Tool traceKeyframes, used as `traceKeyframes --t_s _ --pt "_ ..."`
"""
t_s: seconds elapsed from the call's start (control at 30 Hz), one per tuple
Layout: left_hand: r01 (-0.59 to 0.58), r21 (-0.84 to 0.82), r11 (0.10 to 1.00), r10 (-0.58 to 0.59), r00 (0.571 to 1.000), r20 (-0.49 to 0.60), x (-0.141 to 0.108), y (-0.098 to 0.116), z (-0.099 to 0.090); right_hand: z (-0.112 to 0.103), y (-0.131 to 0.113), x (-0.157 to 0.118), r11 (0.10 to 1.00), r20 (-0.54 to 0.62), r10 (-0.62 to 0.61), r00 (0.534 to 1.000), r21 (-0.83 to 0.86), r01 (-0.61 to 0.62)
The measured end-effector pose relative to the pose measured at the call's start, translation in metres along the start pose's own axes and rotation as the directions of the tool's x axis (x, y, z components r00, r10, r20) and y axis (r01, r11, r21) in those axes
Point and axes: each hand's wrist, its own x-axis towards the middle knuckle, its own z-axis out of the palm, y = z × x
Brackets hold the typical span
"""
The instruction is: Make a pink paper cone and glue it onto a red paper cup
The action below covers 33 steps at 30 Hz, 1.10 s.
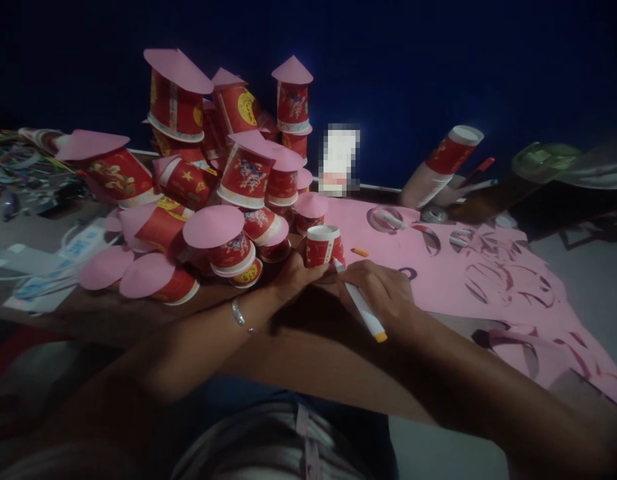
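Note:
A red paper cup with a white rim stands upright near the table's middle. My left hand grips its lower left side. In my right hand is a white marker with an orange end; its tip points at the cup's light, written strip. Whether the tip touches the cup is too small to tell. A small orange cap lies just right of the cup, on pink paper. Left of the cup, several red cups with pink cone tops are piled up.
Cut pink paper scraps spread over the right side. A stack of red cups leans at the back right, beside a green-topped bottle. Cables and a power strip lie at the left. A dark blue wall stands behind.

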Motion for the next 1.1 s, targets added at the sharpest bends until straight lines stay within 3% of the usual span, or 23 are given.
traceKeyframes --t_s 1.1 --pt "0.085 -0.204 0.975 -0.068 0.994 0.09 -0.004 0.016 0.005 0.003 0.009 -0.005 0.999 -0.014 0.015 1.0 -0.042 -0.015"
